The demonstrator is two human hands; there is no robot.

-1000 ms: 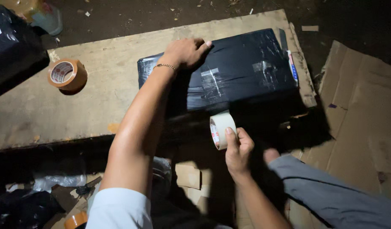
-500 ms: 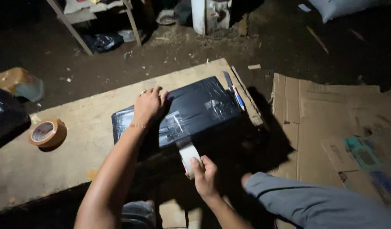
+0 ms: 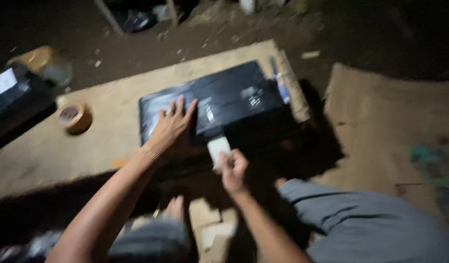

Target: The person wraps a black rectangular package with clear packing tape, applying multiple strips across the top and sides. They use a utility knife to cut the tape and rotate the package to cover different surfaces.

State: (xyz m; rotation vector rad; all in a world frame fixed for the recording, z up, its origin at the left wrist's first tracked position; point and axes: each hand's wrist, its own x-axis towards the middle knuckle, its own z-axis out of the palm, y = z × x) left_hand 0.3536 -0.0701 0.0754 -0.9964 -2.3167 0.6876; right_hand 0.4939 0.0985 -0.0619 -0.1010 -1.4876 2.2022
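A flat parcel wrapped in black plastic (image 3: 234,95) lies on a wooden board (image 3: 88,141) on the ground. My left hand (image 3: 172,124) rests flat on the parcel's near left part, fingers spread, with a ring and a thin bracelet. My right hand (image 3: 233,168) grips a roll of pale tape (image 3: 218,147) at the parcel's near edge, with a strip running up onto the plastic. Shiny tape strips cross the parcel's top. The picture is blurred.
A second roll of brown tape (image 3: 74,117) lies on the board at left. Another black-wrapped bundle (image 3: 15,104) sits at the far left edge. A pen-like object (image 3: 282,85) lies by the parcel's right side. Flattened cardboard (image 3: 395,126) spreads at right. My grey-trousered leg (image 3: 370,229) is at lower right.
The view has swung and blurred. My left hand has slid from the parcel's far left corner towards its near left edge. My right hand stays on the tape roll at the near edge.
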